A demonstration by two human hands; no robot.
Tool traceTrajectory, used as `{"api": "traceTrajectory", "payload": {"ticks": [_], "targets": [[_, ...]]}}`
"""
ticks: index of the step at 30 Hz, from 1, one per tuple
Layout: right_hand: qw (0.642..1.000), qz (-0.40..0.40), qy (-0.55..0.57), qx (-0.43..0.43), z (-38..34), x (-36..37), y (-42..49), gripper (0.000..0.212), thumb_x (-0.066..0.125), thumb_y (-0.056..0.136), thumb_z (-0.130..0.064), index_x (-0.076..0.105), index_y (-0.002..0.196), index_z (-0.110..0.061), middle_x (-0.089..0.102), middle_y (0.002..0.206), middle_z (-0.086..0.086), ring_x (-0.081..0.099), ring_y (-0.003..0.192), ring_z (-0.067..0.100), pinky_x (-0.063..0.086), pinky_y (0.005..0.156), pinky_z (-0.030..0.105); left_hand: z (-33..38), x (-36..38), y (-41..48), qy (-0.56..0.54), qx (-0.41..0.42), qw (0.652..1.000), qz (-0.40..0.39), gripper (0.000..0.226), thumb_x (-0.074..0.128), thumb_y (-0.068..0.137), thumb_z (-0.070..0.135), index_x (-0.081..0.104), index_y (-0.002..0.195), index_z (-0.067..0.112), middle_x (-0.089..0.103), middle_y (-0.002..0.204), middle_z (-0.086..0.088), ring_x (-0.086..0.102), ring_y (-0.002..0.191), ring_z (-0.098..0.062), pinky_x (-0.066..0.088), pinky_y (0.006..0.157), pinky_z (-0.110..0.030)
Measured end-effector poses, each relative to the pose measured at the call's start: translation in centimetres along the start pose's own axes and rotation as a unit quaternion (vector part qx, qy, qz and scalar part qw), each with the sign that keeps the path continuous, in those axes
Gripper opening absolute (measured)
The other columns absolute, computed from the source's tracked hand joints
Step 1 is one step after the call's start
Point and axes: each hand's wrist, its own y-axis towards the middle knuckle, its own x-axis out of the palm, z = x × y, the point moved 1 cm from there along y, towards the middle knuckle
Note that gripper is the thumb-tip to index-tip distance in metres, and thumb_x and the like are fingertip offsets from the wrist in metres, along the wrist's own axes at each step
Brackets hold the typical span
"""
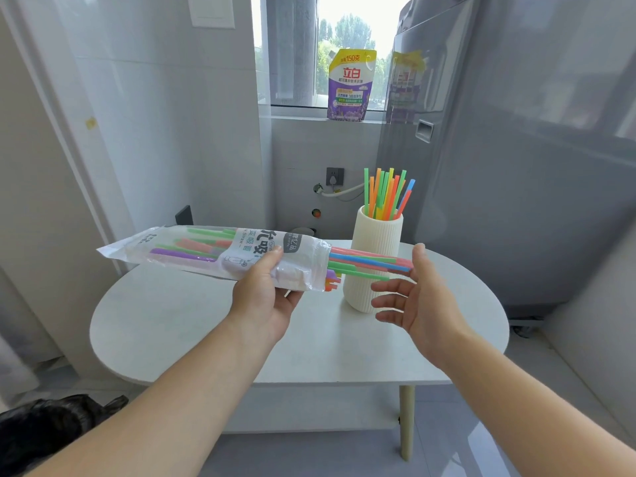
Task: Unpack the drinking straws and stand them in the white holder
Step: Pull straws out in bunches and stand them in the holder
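Left hand grips straw packet level; right hand splayed alongside.

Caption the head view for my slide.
Left hand holds straw packet; open right hand at protruding straws, white holder behind.

Left grip clasps the packet (thumb on top), right grip spreads straight fingers, palm inward.

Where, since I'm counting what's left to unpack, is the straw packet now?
In the head view the straw packet is held left of centre above the table by the left hand, its open end facing the white holder.
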Motion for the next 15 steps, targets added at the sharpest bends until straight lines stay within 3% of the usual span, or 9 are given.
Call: {"api": "traceTrajectory", "payload": {"ticks": [5,9,15], "targets": [[0.987,-0.086,-0.099,-0.092,2.3,1.0,-0.9,0.055,0.059,0.077,-0.066,0.062,0.115,-0.027,0.066,0.095,0.009,0.067,0.073,0.016,0.056,0.065,0.034,0.2,0.0,-0.1,-0.006,0.01,1.0,0.004,0.051,0.071,0.091,0.012,0.054,0.137,0.027,0.074,0.118,-0.006,0.079,0.081,-0.017,0.061,0.057,-0.033],[0.981,-0.089,-0.133,-0.111,2.7,2.6,-0.7,0.063,0.066,0.066,-0.07,0.059,0.116,-0.031,0.065,0.091,0.002,0.066,0.07,0.013,0.056,0.067,0.028,0.0,0.1,-0.3,-0.004,0.006,1.0,-0.001,0.048,0.07,0.092,0.013,0.054,0.134,0.028,0.074,0.117,-0.007,0.079,0.083,-0.018,0.062,0.058,-0.034],[0.994,0.003,-0.038,-0.101,2.6,4.9,0.4,0.042,0.06,0.093,-0.053,0.061,0.116,-0.018,0.056,0.057,-0.01,0.051,0.054,0.011,0.05,0.062,0.029,-0.7,0.7,-0.6,-0.003,-0.023,0.999,-0.031,0.026,0.066,0.094,0.014,0.062,0.117,0.026,0.082,0.09,-0.002,0.079,0.084,-0.019,0.065,0.064,-0.036]]}}
